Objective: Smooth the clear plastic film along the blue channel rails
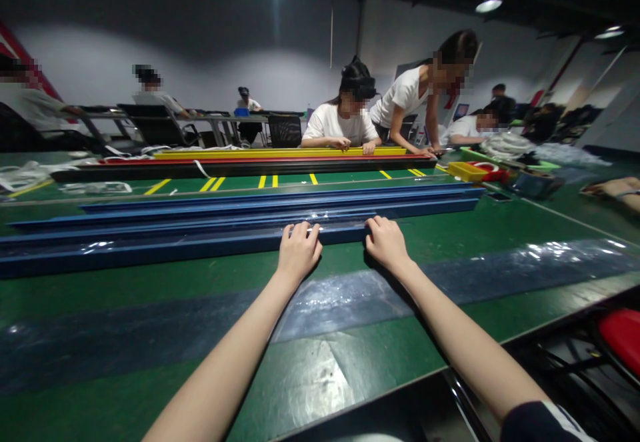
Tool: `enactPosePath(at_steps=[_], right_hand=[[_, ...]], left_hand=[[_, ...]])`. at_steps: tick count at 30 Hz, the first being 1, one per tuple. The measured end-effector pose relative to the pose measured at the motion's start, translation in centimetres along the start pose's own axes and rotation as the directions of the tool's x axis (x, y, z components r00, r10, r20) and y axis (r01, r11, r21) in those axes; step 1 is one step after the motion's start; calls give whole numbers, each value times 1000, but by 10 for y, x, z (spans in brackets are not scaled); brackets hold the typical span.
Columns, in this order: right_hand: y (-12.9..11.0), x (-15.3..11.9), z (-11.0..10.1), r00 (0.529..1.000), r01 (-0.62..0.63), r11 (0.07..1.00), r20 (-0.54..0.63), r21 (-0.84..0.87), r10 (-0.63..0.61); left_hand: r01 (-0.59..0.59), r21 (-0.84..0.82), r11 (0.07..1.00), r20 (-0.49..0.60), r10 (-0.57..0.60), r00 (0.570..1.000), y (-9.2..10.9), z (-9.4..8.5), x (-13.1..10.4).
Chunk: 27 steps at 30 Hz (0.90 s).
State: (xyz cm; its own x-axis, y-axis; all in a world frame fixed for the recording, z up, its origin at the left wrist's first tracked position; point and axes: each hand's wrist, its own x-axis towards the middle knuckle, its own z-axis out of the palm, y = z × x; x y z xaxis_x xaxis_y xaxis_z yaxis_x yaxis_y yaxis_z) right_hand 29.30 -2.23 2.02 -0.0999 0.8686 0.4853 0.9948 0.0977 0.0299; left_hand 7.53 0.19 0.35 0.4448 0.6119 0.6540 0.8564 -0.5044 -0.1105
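While we leaned over a long green table [480,245], both our bare hands were at the nearest blue channel [150,255], a long, straight piece lying crosswise before us, its right end near the middle of the view. Our left hand [299,250] had its fingers bent over the channel's edge, a little short of that end. Our right hand [387,242] was half curled, its fingertips at the end itself. Whether either hand squeezed or merely rested there, we could not tell.

More blue channels [425,207] lay just behind, roughly parallel. On our side of the nearest one, a clear film strip [210,325] stretched flat across the table beneath our forearms, apart from the channel.

We judged the work to be partway along: the channels lay side by side, the nearest under our hands, while the film lay flat, wrapped around nothing. Glare inside the nearest channel hinted at a lining, but we could not be sure; how much was left did not show.

Across the table, a seated co-worker [343,125] had both hands at a yellow strip [280,153].
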Motion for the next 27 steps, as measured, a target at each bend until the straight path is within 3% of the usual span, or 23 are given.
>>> enactPosePath(at_steps=[5, 8, 17, 21, 27], right_hand=[[-10, -1, 6, 978, 209, 967, -22, 144, -208], [-10, 0, 6, 963, 269, 943, -43, 198, -265], [37, 4, 1, 995, 97, 981, -5, 168, -98], [57, 2, 5, 994, 90, 965, 36, 247, -102], [66, 2, 11, 992, 97, 928, 38, 360, -118]], left_hand=[[-57, -49, 997, 5, 58, 998, 0, 1, 0], [-78, -61, 995, 30, 80, 996, -1, 2, -1], [-27, -7, 1000, 39, 28, 999, 0, 0, 0], [11, 47, 999, 44, -13, 999, 1, -1, 0], [31, 61, 998, 54, -34, 998, -1, 1, 0]])
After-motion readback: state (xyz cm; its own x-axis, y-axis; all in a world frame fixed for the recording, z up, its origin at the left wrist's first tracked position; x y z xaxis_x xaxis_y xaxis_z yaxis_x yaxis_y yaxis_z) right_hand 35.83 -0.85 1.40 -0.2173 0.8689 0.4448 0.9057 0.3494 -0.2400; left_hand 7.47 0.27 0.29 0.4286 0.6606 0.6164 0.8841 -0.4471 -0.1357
